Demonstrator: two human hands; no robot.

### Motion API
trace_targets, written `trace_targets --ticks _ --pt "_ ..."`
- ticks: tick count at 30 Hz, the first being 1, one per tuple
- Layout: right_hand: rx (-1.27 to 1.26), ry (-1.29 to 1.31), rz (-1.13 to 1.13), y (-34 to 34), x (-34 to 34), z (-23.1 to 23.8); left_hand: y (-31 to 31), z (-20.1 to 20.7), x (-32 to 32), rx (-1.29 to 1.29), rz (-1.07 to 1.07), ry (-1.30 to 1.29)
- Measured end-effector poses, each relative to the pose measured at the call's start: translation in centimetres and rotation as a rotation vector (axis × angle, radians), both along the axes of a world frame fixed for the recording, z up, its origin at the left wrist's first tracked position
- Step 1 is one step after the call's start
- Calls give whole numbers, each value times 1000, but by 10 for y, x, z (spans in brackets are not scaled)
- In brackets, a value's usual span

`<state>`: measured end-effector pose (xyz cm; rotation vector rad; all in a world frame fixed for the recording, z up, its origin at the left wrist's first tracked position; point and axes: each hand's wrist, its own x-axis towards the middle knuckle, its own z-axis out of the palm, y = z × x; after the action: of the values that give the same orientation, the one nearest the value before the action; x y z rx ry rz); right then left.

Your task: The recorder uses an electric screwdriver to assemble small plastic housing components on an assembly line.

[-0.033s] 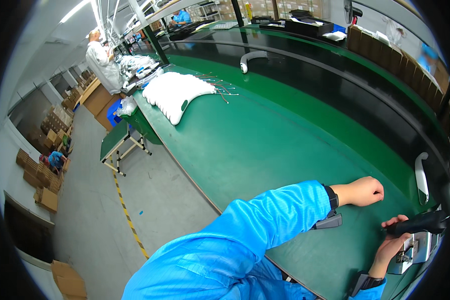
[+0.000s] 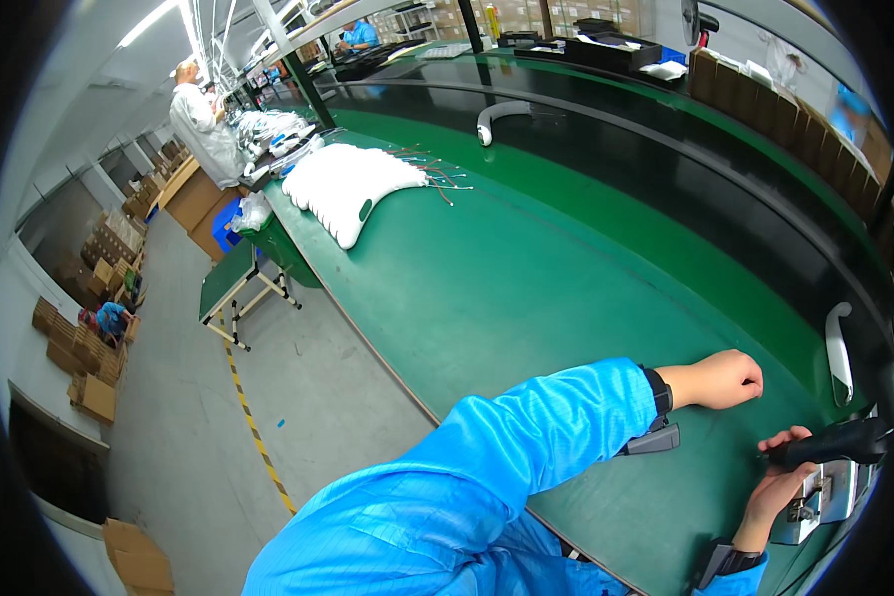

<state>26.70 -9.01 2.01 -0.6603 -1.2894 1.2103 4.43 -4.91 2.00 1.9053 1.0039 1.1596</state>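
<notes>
Head view, change: I found the left hand (image 2: pixel 715 379) and the right hand (image 2: pixel 777 487) where the preceding picture had them; I judged the work to be at a steady hold, with no fresh step evident.
Left hand: one, fingers curled inward above the green table (image 2: pixel 487 288); no held thing showed, and I could not tell whether the palm hid anything.
Right hand: one, gripping the narrow end of the black tool between thumb and fingers.
Black tool (image 2: pixel 832 444): one, at the lower right, lying across the right hand's grasp and above the metal fixture; I could not tell whether those two touched.
Metal fixture (image 2: pixel 826 505): one, just beside the right hand, partly hidden.
White handles: two loose pieces counted; the near white handle (image 2: pixel 836 353) lay beyond the hands, the far white handle (image 2: pixel 497 111) well apart at the dark strip (image 2: pixel 616 124).
White ridged bundle (image 2: pixel 353 184): one, on the table's far left part; several thin wires protruded, too fine for me to count.
Wristbands (image 2: pixel 658 391): two, one per wrist.
</notes>
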Motion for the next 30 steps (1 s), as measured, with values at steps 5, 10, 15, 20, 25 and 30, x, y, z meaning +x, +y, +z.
trace_targets --ticks 5,10,15,20,25,30 --pt "6 -16 21 -2 -1 3 1 0 0 1 -8 12" --pt "0 -61 -63 -6 -6 8 -1 1 -1 -5 -21 14" --pt "-7 -50 -53 -6 -3 5 -2 1 0 12 -22 23" --pt "-32 -40 -55 -6 -3 3 0 -1 0 16 -24 17" --pt "-22 -45 -58 -6 -4 7 -2 2 -2 11 -14 33" --pt "-20 -59 -49 -7 -1 5 1 1 1 7 -7 35"
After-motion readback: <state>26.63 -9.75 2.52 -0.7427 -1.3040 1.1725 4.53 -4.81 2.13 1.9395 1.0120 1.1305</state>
